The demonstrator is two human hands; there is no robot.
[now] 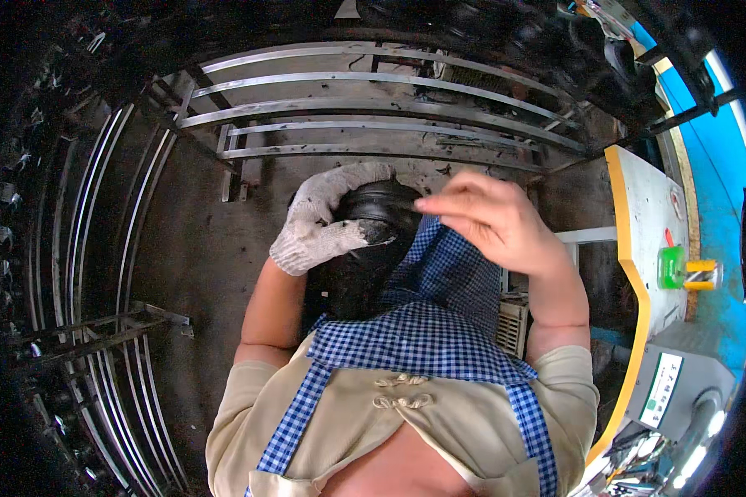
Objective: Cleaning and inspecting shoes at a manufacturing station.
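Observation:
My left hand (319, 217), in a whitish knitted glove with dark smudges, curls around a dark, glossy black shoe (369, 257) held over my lap. Its fingers lie across the far side, and the thumb presses on the near side. The shoe's lower part blends into shadow, so its full outline is hard to make out. My right hand (493, 217) is bare and slightly blurred. Thumb and fingertips come together in a pinch right beside the shoe's right edge; anything between them is too small to see. A blue checked apron (422, 340) covers my lap.
Metal rack rails (381, 108) run across the far side, and another rack (141, 389) stands at left. On the right, a white bench with a yellow edge (635, 273) carries a green container (671, 267) and a grey machine (679, 381). Dark items crowd the far racks.

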